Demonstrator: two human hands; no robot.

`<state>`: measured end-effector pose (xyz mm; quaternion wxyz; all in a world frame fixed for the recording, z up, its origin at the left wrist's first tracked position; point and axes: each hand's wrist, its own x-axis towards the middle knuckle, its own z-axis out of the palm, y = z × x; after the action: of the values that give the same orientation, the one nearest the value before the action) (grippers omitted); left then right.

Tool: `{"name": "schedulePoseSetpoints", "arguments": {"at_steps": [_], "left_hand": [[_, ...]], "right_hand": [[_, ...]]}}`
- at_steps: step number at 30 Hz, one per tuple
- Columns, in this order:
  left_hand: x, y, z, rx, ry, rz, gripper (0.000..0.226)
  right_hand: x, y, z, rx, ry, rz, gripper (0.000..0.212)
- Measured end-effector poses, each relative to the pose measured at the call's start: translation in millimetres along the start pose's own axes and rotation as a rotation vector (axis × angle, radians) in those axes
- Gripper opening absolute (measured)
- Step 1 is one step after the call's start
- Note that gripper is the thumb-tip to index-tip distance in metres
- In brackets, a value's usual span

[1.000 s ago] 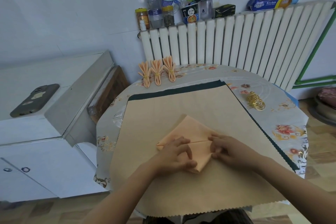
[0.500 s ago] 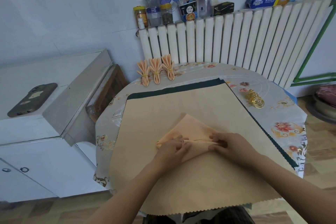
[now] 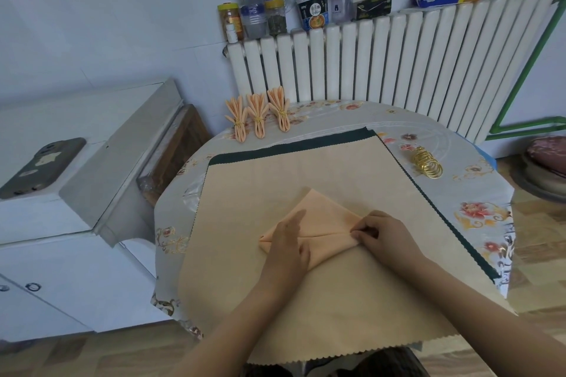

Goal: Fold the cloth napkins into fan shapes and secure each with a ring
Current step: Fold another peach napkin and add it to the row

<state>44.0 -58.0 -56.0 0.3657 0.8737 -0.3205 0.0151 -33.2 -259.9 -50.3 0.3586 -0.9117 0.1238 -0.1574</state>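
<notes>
the peach napkin (image 3: 321, 220) is lying mid-table (image 3: 477, 193) on a beige cloth (image 3: 275, 180). the left hand (image 3: 288, 242) is pressing it flat-fingered; the right hand (image 3: 379, 232) is pinching its right corner. gold rings (image 3: 427, 162) are sitting near the right edge, three finished fans (image 3: 258, 118) at the far edge.

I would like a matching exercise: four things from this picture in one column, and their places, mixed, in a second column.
1. peach cloth napkin
2. pile of gold metal rings
3. three finished peach fan napkins
4. dark phone

a. white cabinet, left
b. table's right side
c. under both hands
d. table's far edge

Pairs: 1-c, 2-b, 3-d, 4-a
</notes>
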Motion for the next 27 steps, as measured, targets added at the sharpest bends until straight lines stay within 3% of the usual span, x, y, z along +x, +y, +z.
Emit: {"name": "schedulePoseSetpoints", "arguments": {"at_steps": [5, 11, 20, 23, 27], "left_hand": [[5, -2, -2, -0.009, 0.018, 0.058, 0.023], [7, -5, -1, -0.012, 0.021, 0.086, 0.023], [7, -4, 2, -0.044, 0.060, 0.087, 0.022], [9, -7, 2, -0.022, 0.072, 0.104, 0.021], [12, -15, 3, 0.040, 0.032, 0.102, 0.022]], "right_hand": [[2, 3, 5, 0.003, 0.033, -0.006, 0.017], [2, 19, 6, -0.151, 0.219, -0.086, 0.023], [-4, 12, 2, -0.318, 0.221, -0.185, 0.015], [-7, -4, 10, -0.254, 0.200, -0.208, 0.013], [-6, -12, 23, -0.049, 0.188, -0.082, 0.001]]}}
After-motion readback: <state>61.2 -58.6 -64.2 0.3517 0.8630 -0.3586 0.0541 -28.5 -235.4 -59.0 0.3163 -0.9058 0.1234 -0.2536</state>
